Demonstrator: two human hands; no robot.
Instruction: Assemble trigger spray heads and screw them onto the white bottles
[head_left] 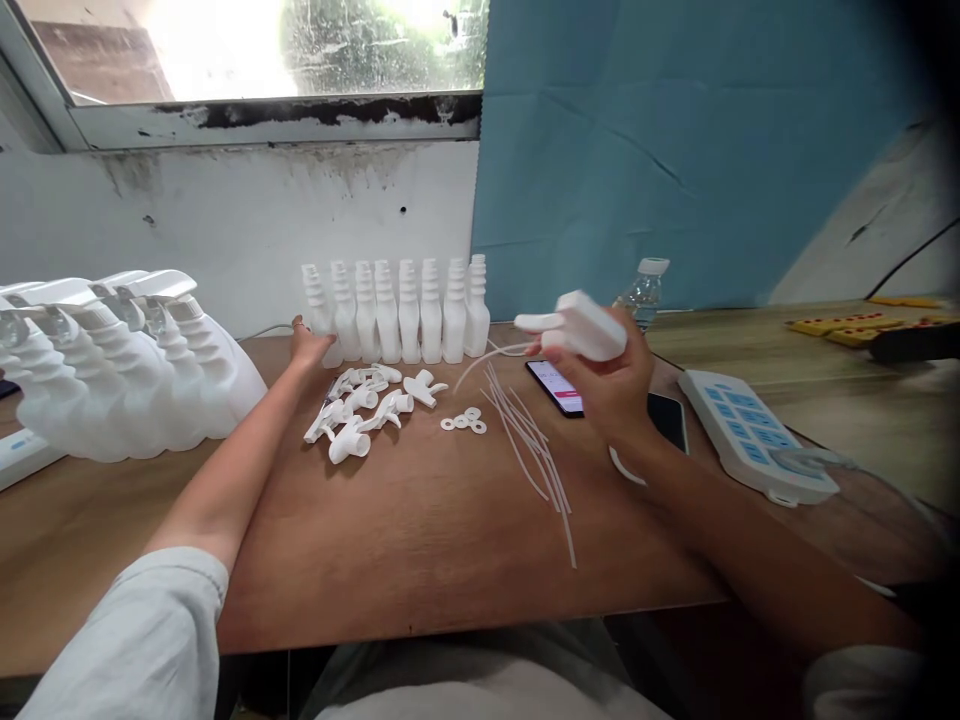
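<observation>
My right hand (619, 375) is raised over the table, closed round a white trigger sprayer head (589, 328). A thin white tube (480, 362) runs from it to the left. At the back, my left hand (310, 347) has its fingers round the lower part of the leftmost white bottle (315, 300), which stands upright at the end of a row of open-necked bottles (409, 315). In front of the row lies a pile of loose trigger heads (352, 410). Several flat white washers (463, 421) sit beside them, and a bundle of loose thin tubes (532, 440) lies to their right.
Large white bottles with trigger heads fitted (135, 370) stand at the left. A phone (553, 388) lies partly behind my right hand, near a clear water bottle (646, 290). A white power strip (754, 435) with blue panels is at the right, with yellow items (847, 325) beyond.
</observation>
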